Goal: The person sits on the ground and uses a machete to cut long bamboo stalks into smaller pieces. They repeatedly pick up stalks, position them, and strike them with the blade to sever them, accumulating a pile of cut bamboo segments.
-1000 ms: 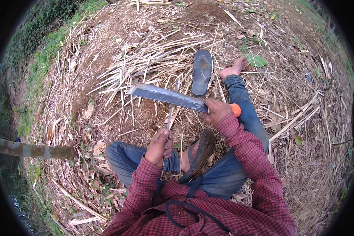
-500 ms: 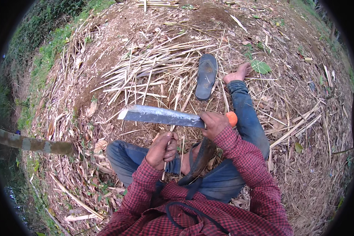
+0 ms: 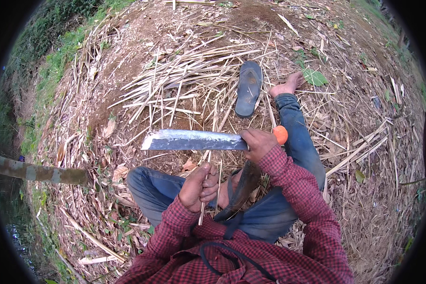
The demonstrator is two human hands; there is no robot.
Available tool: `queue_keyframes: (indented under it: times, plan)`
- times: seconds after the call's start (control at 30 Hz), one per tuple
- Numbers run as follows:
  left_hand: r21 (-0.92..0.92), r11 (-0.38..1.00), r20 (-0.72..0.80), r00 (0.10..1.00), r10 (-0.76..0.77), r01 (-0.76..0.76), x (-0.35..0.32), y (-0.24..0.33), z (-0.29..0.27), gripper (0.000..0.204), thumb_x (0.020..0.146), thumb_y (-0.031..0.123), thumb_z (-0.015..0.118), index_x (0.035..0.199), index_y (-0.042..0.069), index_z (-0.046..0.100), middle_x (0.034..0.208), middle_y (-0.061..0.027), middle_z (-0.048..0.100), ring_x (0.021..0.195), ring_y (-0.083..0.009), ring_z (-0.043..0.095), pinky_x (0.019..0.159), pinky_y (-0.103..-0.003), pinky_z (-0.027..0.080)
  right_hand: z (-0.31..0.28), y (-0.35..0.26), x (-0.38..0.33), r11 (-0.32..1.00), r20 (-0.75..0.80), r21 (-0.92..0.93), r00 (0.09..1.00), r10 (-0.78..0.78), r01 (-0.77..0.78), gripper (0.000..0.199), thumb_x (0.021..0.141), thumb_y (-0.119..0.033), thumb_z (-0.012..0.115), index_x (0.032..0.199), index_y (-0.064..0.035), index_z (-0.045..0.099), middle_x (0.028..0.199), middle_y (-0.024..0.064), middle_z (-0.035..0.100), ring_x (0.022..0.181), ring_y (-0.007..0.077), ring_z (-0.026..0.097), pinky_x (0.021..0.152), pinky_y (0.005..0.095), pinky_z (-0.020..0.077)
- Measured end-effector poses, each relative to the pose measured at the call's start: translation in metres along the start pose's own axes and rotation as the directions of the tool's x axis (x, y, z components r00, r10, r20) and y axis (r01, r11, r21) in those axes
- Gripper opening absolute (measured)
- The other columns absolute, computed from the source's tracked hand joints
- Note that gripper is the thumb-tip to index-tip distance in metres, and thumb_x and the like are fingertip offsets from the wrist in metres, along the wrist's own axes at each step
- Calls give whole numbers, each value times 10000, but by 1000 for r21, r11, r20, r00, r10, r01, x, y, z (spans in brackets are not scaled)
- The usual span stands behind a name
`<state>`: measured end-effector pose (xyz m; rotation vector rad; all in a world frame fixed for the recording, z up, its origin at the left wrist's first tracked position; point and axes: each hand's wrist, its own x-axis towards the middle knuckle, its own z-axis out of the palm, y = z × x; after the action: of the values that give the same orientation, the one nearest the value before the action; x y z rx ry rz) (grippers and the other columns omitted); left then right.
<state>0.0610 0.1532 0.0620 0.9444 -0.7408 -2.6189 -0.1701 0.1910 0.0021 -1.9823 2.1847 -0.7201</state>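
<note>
Turned level since the earlier frame, the big knife [image 3: 194,141], stiff and probably heavy, is in the right hand [image 3: 261,144], fingers wrapped on its handle [image 3: 280,135], the best hold, while the curled left hand [image 3: 199,187] pinches near the knife a thin stick [image 3: 201,215], light, probably bendable.

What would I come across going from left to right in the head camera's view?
Mottled pole → left hand → loose dark sandal → orange handle end → broad green leaf.

Soft even daylight; pale sheen on blade [image 3: 196,140]; edges bowed, corners black.
</note>
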Motion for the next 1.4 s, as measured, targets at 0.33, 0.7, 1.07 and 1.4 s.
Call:
queue_keyframes:
  times: [0.33,0.7,1.07,1.4]
  plan:
    - [204,978,-100,995,-9,29,-6,-4,-11,227,968,287,392,856,97,443,568,61,290,392,-28,245,326,-175,205,1,5,0,999,-5,18,999,-44,44,400,616,-137,728,966,-72,548,814,82,593,771,265,619,673,371,505]
    - [159,986,-69,997,-29,40,-2,-6,-17,231,972,299,377,866,106,444,582,64,303,399,-23,243,330,-172,196,3,0,6,1000,60,-13,998,25,-24,400,644,-177,717,991,-88,537,842,72,590,801,252,623,704,375,501]
    - [186,982,-91,996,-18,35,-4,-3,-9,236,976,286,368,871,97,460,562,60,296,391,-28,238,328,-174,190,1,0,0,989,32,16,989,-147,147,361,650,-182,714,952,-79,545,836,86,596,789,265,622,689,382,498]
    - [195,978,-152,988,-40,69,-4,-6,-10,230,972,290,381,904,89,471,558,62,292,390,-26,240,325,-174,192,7,-3,-6,968,70,5,966,-249,249,360,663,-171,701,961,-53,537,842,105,593,793,282,615,705,378,496]
